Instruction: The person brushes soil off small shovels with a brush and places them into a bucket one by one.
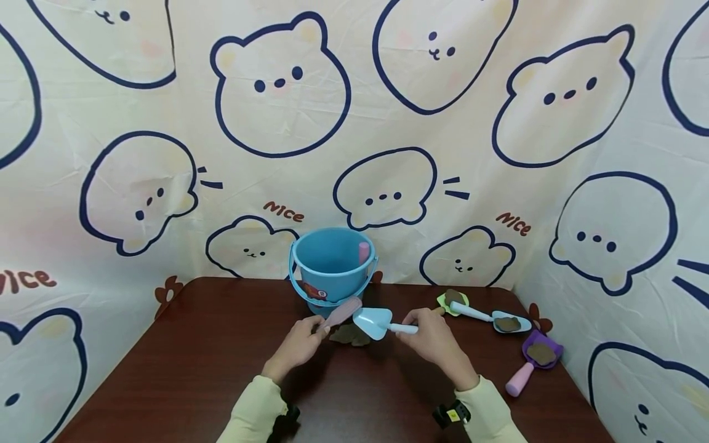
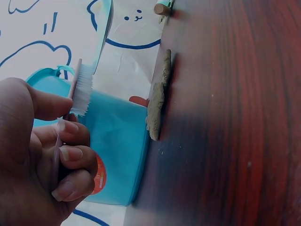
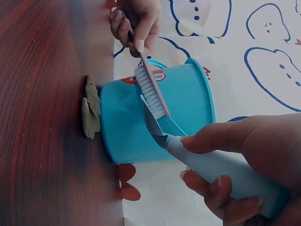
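Note:
My left hand (image 1: 299,343) holds a pink brush (image 1: 342,312) by its handle; the white bristles (image 3: 149,92) show in the right wrist view. My right hand (image 1: 434,337) grips the handle of a light blue toy shovel (image 1: 373,323). The bristles overlap the edge of the shovel's blade in the right wrist view. Both tools are raised above a flat grey-brown lump (image 1: 350,336), perhaps clay or sand, lying on the table. Right behind the lump stands a blue bucket (image 1: 327,277), upright, its handle hanging down at the front. A pink handle end (image 1: 363,252) pokes up inside the bucket.
On the table's (image 1: 210,369) right side lie a green scoop (image 1: 462,300), a light blue shovel (image 1: 523,324) and a purple shovel (image 1: 556,349) with a pink handle, each with a brown lump on it. A printed cloth (image 1: 388,129) hangs behind the table and on both sides.

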Motion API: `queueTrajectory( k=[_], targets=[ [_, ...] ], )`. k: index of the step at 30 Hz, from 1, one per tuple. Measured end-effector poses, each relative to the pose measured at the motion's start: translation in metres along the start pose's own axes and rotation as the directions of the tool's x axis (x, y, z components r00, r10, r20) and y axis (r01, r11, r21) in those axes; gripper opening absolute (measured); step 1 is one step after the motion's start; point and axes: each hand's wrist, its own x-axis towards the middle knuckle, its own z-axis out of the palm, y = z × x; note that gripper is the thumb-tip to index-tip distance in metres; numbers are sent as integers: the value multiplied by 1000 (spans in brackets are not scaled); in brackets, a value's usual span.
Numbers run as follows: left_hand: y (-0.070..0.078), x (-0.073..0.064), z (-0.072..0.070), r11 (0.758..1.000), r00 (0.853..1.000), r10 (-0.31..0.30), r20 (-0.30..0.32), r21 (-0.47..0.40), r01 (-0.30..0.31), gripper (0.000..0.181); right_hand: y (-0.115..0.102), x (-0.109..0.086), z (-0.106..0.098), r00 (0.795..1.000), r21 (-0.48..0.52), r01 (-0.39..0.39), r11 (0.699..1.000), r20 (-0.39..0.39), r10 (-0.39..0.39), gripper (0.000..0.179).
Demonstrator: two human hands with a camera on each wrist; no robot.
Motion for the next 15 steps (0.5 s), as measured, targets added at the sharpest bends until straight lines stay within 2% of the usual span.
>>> queueTrajectory(
  k=[8, 15],
  targets=[
    [5, 0, 0, 998, 1000, -1, -5, -57, 1, 22, 2, 2, 0, 1000, -3, -13, 1000, -16, 13, 15],
    [14, 0, 5, 995, 1000, 28, -13, -91, -29, 25, 1, 3, -1, 1000, 1, -27, 1000, -6, 27, 18]
  ],
)
